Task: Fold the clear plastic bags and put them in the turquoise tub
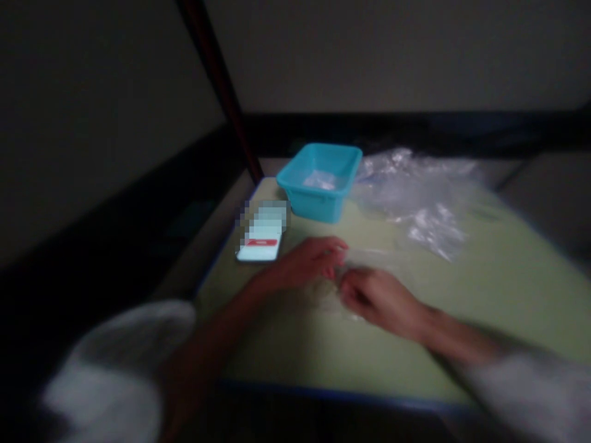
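Note:
A thin clear plastic bag (385, 258) lies low over the table between my hands, its outline faint and blurred. My left hand (314, 261) is at its left side, fingers curled in on the plastic. My right hand (381, 301) is closed like a fist over the bag's near right part, thumb side toward the left hand. The two hands are close together but apart. Motion blur hides the exact grip of the fingertips.
A turquoise plastic basket (316, 206) stands at the back of the yellow-green table (498, 295), with some clear plastic inside. Right of it spreads a heap of clear plastic bags (415, 191). A lit phone (263, 237) lies by the left edge. Walls rise behind.

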Demonstrator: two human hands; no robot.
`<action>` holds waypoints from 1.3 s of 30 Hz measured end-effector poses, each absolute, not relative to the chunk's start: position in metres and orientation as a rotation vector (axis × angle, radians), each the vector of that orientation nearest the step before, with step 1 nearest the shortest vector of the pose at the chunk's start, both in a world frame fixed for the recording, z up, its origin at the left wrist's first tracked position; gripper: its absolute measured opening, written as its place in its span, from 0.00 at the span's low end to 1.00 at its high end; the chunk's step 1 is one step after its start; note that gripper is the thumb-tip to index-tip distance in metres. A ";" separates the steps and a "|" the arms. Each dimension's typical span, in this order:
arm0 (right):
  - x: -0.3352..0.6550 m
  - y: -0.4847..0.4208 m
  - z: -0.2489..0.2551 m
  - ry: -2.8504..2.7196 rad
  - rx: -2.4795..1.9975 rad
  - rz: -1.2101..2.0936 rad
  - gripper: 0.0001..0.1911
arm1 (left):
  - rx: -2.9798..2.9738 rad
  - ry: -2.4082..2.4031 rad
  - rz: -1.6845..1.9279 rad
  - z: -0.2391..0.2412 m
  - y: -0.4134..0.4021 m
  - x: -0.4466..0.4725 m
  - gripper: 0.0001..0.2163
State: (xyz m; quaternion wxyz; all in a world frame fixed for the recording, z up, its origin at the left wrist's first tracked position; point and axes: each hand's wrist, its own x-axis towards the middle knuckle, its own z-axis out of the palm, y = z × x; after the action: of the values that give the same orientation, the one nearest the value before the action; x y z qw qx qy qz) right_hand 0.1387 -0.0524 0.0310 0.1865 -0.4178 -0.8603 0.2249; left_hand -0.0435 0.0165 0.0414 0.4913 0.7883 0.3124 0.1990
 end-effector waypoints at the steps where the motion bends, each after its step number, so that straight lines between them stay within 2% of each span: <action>1: 0.139 -0.052 0.029 -2.434 -1.199 0.598 0.10 | 1.956 0.793 0.474 0.045 0.015 -0.044 0.16; 5: 0.141 -0.051 0.027 -2.411 -1.229 0.580 0.10 | 2.098 0.801 0.313 0.062 0.006 -0.045 0.20; 10: 0.156 -0.050 0.043 -2.342 -0.996 0.866 0.10 | 2.135 0.758 0.139 0.070 -0.002 -0.049 0.28; 15: 0.166 -0.053 0.053 -2.522 -0.859 0.897 0.09 | 2.164 0.793 0.102 0.061 0.004 -0.052 0.25; 22: 0.168 -0.052 0.044 -2.578 -0.894 0.891 0.10 | 2.239 0.873 0.025 0.058 0.006 -0.053 0.26; 25: 0.170 -0.050 0.044 -2.580 -0.919 0.922 0.10 | 2.310 0.885 0.113 0.060 0.004 -0.054 0.27; 28: 0.172 -0.049 0.045 -2.587 -0.909 0.949 0.10 | 2.350 0.756 0.234 0.065 -0.002 -0.051 0.20; 32: 0.175 -0.048 0.048 -2.602 -0.919 0.984 0.07 | 2.143 0.461 0.080 0.067 -0.011 -0.041 0.05; 39: 0.190 -0.044 0.061 -2.640 -1.007 1.164 0.05 | 2.023 0.421 -0.046 0.052 -0.012 -0.034 0.03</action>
State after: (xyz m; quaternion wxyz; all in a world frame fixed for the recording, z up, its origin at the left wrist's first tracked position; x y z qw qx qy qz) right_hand 0.1903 -0.0436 0.0609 0.0429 -0.3292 -0.8631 0.3806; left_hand -0.0338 -0.0117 0.0516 0.5118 0.8409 0.1748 -0.0193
